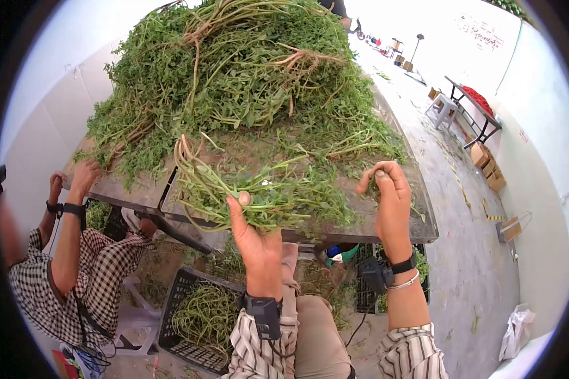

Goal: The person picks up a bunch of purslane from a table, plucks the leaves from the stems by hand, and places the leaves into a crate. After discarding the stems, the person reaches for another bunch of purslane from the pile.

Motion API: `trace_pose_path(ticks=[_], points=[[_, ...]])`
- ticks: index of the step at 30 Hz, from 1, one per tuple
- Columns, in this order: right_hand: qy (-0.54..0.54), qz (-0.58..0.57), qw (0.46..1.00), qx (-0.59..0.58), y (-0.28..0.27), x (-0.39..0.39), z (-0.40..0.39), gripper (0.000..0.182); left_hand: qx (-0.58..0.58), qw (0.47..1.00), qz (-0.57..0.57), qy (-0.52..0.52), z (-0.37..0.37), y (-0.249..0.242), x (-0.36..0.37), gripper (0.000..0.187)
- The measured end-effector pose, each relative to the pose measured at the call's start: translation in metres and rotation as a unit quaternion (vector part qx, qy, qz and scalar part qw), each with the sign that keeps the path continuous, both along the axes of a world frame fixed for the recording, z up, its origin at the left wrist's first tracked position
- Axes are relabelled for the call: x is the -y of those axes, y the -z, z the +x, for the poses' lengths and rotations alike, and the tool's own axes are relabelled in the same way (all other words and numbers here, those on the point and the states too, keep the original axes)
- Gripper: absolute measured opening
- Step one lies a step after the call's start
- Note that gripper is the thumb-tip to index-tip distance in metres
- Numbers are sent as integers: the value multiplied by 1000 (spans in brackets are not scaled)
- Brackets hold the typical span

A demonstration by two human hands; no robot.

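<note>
A loose bunch of leafy green stems (265,196) lies across my left hand (256,237), whose thumb presses over the stems above the table's near edge. The pale, reddish stem ends bend up at the left, and the leafy tips spread to the right. To the right of the bunch is my right hand (389,196), raised with its fingers curled in and thumb and fingertips close together. A little dark green shows at those fingertips, but I cannot tell what it is. Behind both hands rises a big heap of the same greens (246,82), with reddish roots showing in places.
The greens rest on a worn table (417,221). Below it stand a black crate (171,309) of stems and another crate (365,297). A person in checked clothes (76,265) sits at the left, hands at the table. Stool (444,110) and boxes (487,165) stand right.
</note>
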State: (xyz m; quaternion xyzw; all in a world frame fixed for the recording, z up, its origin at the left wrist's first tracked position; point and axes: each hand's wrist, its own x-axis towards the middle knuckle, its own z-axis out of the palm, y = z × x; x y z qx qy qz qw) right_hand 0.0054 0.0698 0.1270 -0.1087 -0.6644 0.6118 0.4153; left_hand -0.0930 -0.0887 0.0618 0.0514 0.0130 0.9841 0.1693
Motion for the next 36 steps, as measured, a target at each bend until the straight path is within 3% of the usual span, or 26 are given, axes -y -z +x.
trace_pose_path(ticks=[4,6,9,15,19,27,34,36], points=[[27,60,994,89,4,5,5,11,-7,1000,5,10,2,-1,1,24],[43,233,962,135,3,17,5,12,-10,1000,15,14,1,0,1,24],[-11,303,932,199,10,23,6,19,8,1000,0,5,4,-4,-1,24],[12,378,905,194,29,25,-1,29,-7,1000,10,16,4,-2,-1,24],[0,385,896,222,29,25,0,28,-13,1000,18,19,2,1,0,24],[49,216,965,138,22,22,21,18,13,1000,13,-16,-3,5,-1,24],[-11,191,959,209,46,29,36,16,-12,1000,24,-3,-3,8,-3,23],[72,168,969,165,45,28,35,18,-27,999,29,2,-3,9,-2,23]])
